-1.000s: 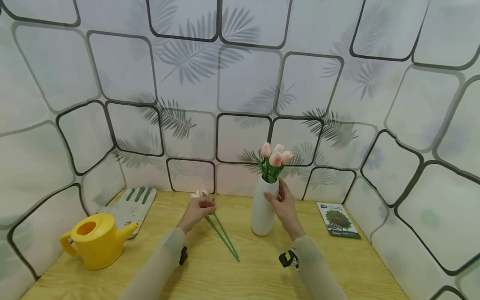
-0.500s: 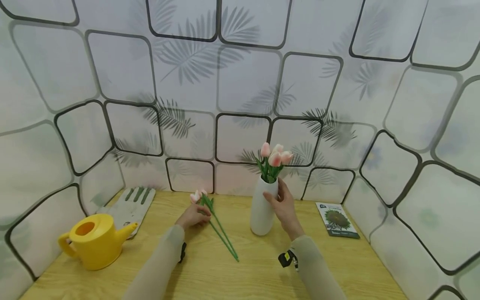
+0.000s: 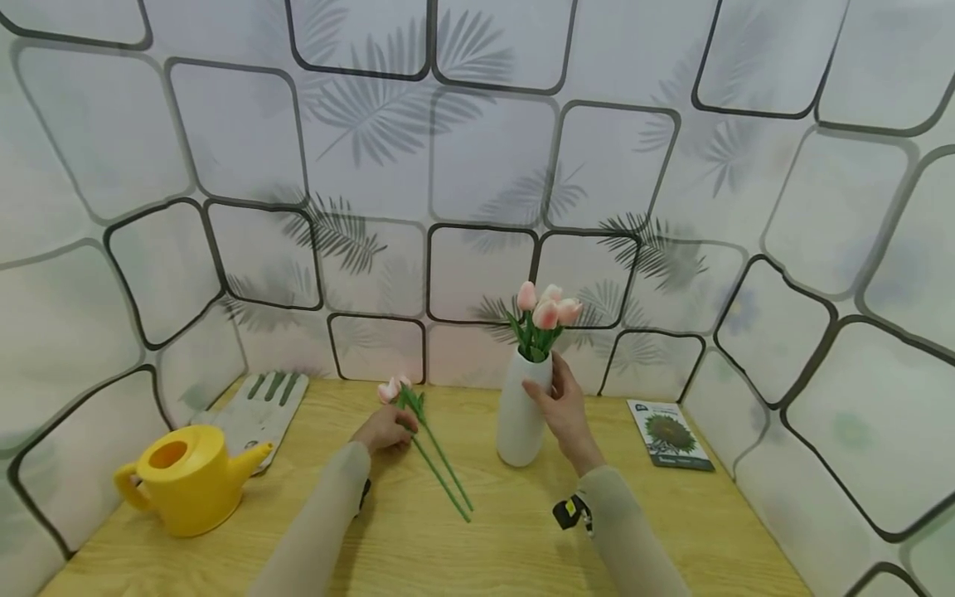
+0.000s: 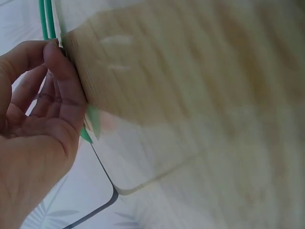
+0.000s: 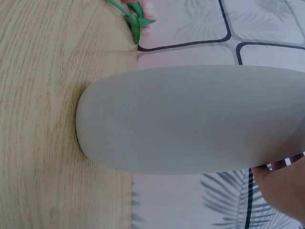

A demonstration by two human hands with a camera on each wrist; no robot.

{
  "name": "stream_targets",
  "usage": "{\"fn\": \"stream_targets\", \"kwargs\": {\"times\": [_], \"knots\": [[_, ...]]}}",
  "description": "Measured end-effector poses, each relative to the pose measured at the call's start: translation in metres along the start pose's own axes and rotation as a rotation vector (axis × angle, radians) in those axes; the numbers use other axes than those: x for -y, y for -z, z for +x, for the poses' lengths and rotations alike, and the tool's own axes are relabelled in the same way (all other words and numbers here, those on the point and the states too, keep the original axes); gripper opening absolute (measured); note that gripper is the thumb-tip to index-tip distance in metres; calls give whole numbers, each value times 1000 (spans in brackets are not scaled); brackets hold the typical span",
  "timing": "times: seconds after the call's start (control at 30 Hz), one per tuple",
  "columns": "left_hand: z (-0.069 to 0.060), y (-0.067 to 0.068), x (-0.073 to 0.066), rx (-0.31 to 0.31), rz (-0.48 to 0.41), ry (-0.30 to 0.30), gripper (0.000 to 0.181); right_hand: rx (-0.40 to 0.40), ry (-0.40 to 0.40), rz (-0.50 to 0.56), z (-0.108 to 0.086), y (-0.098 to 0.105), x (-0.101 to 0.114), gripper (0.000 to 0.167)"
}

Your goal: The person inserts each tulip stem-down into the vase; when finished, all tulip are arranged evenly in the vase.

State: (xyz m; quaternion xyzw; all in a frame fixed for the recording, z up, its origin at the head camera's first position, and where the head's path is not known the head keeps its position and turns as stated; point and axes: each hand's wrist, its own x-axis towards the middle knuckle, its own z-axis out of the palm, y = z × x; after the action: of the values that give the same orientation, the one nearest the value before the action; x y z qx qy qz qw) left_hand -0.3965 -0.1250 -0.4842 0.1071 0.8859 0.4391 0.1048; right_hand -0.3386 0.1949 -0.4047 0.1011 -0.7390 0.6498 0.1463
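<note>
Two pink tulips [image 3: 390, 390] with green stems lie on the wooden table, left of centre in the head view. My left hand [image 3: 382, 429] is over them and pinches a stem between thumb and finger; the left wrist view shows the green stems [image 4: 51, 19] passing the fingertips. A tall white vase [image 3: 516, 414] stands upright, holding several pink and white tulips [image 3: 546, 315]. Around its upper right side, my right hand [image 3: 564, 411] grips it. In the right wrist view the vase hides most of that hand's fingers.
A yellow watering can [image 3: 192, 481] stands at the left, its spout pointing right. Behind it lie pale gloves [image 3: 257, 414]. A seed packet [image 3: 670, 435] with a sunflower picture lies at the right. Patterned walls [image 3: 376, 348] enclose the table's back and sides.
My left hand has lowered slightly towards the table, uncovering the tulip leaves and blossoms. The two stem ends have spread a little apart. The right hand and vase stay in place.
</note>
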Motion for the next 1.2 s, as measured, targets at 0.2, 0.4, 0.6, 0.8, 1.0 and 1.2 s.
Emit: {"fn": "stream_targets", "kwargs": {"times": [0.2,0.4,0.6,0.8,1.0,1.2], "knots": [[-2,2,1,-5,-7,0,25,-11,-1,3,1,0,-1,74],[-4,4,0,-3,89,-19,24,-5,-25,-1,2,0,-2,76],[-2,6,1,-33,70,1,20,-18,-15,-6,3,-1,-1,76],[-7,10,4,-46,-132,-1,19,-13,-5,-6,3,0,-1,75],[-10,15,7,-94,-217,-64,17,3,-8,7,3,1,-4,76],[-8,18,2,-209,-407,-73,27,6,-5,11,4,2,-4,76]]}}
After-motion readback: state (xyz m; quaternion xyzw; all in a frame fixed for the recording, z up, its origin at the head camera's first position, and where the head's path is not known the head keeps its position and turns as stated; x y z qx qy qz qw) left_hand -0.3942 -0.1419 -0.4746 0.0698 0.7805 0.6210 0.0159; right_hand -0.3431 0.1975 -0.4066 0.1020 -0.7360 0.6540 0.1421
